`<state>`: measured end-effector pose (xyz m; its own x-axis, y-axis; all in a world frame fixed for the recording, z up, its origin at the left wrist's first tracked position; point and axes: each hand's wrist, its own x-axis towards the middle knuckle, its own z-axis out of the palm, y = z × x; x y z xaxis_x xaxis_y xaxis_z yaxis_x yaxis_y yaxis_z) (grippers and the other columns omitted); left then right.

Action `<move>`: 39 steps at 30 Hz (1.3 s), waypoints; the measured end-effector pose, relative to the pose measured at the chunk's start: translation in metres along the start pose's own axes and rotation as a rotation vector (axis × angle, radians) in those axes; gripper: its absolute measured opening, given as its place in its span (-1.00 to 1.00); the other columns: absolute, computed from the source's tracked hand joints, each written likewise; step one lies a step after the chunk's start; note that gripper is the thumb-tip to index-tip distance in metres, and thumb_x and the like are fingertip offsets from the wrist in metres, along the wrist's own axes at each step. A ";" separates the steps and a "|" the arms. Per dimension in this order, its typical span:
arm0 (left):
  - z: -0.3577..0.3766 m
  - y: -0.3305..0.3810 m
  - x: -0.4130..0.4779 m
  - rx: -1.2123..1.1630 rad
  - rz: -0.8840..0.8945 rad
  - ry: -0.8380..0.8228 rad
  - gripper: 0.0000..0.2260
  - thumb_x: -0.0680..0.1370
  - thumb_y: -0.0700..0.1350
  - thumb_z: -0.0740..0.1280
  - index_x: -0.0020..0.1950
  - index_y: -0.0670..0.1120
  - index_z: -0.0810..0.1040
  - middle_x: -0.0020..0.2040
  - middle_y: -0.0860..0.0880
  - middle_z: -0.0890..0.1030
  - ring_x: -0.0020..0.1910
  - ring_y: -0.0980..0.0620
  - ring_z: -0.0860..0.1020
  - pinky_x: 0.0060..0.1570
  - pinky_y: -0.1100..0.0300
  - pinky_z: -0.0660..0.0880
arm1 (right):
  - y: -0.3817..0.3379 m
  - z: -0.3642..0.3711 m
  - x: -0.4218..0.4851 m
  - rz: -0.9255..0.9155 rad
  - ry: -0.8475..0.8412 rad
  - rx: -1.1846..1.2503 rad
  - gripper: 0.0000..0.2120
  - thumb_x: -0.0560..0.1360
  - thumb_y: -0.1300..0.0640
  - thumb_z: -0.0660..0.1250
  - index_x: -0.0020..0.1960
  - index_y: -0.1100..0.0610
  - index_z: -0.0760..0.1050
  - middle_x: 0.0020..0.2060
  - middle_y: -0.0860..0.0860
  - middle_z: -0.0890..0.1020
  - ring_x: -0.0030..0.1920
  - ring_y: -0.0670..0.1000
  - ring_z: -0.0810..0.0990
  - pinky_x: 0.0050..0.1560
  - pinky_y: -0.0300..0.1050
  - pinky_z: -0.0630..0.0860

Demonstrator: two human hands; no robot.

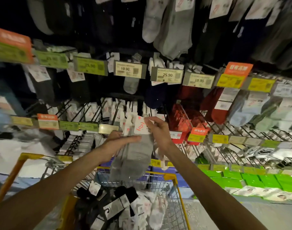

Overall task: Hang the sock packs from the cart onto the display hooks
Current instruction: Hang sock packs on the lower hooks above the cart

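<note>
Item: grey sock pack [133, 156], centre of frame, held up in the air above the cart [171, 176] and in front of the middle row of display hooks [95, 110]. Its white card header [141, 126], printed with a red outline, is uppermost; the grey sock body hangs down and left from it.

Right hand [159, 131]: just right of centre, fingertips pinching the top edge of the card header.

Left hand [120, 141]: just left of centre, fingers straight and laid flat across the upper part of the grey sock body, below the header. The thumb is hidden. The two hands sit close together, the pack between them.

Cart: yellow-rimmed wire basket, lower centre, directly under the pack. Contents: loose sock packs [125, 205], black, grey and white, with card labels.

Display: price tags [167, 75] in a row across the upper middle, some reading 19.90 and 25.90. Red socks [214, 103] hang right of centre. Green boxes [241, 178] line the lower right.
</note>
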<state>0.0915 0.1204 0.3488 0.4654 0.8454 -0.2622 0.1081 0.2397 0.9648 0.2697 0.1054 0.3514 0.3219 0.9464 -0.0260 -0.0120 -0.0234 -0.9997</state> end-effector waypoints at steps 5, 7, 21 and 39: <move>-0.020 0.023 -0.003 -0.064 -0.004 0.050 -0.71 0.38 -0.13 0.57 0.08 -0.12 0.69 -0.04 -0.08 0.73 -0.04 -0.06 0.70 0.10 0.04 0.60 | -0.035 0.023 0.015 0.013 -0.004 0.005 -0.92 0.52 0.18 0.41 -0.06 0.18 0.65 -0.21 -0.01 0.69 -0.16 -0.07 0.65 -0.19 -0.25 0.54; -0.032 0.034 0.002 -0.059 -0.005 0.052 -0.68 0.34 -0.08 0.59 0.07 -0.09 0.70 -0.04 -0.07 0.73 -0.05 -0.04 0.70 0.10 0.06 0.59 | -0.049 0.033 0.017 -0.008 0.013 -0.015 -0.93 0.54 0.20 0.39 -0.07 0.20 0.63 -0.22 -0.02 0.67 -0.17 -0.10 0.63 -0.20 -0.29 0.53; -0.080 0.076 0.034 -0.055 -0.039 0.022 -0.64 0.30 -0.05 0.62 0.04 -0.09 0.69 -0.09 -0.03 0.73 -0.11 0.01 0.70 -0.11 0.19 0.58 | -0.097 0.073 0.048 -0.020 0.067 -0.079 -0.82 0.56 0.16 0.36 -0.06 0.30 0.56 -0.22 0.11 0.62 -0.20 -0.04 0.59 -0.26 -0.23 0.53; -0.074 0.094 0.052 -0.073 -0.028 0.027 -0.48 0.13 0.00 0.66 0.07 -0.02 0.70 0.03 -0.02 0.72 0.03 0.00 0.68 0.18 0.02 0.53 | -0.088 0.063 0.098 -0.068 -0.035 0.013 -0.75 0.50 0.17 0.43 0.14 0.25 0.57 -0.07 0.02 0.68 -0.10 -0.13 0.64 -0.04 -0.19 0.58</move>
<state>0.0604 0.2220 0.4247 0.4387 0.8504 -0.2904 0.0560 0.2967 0.9533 0.2421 0.2203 0.4366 0.2891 0.9564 0.0424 -0.0032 0.0453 -0.9990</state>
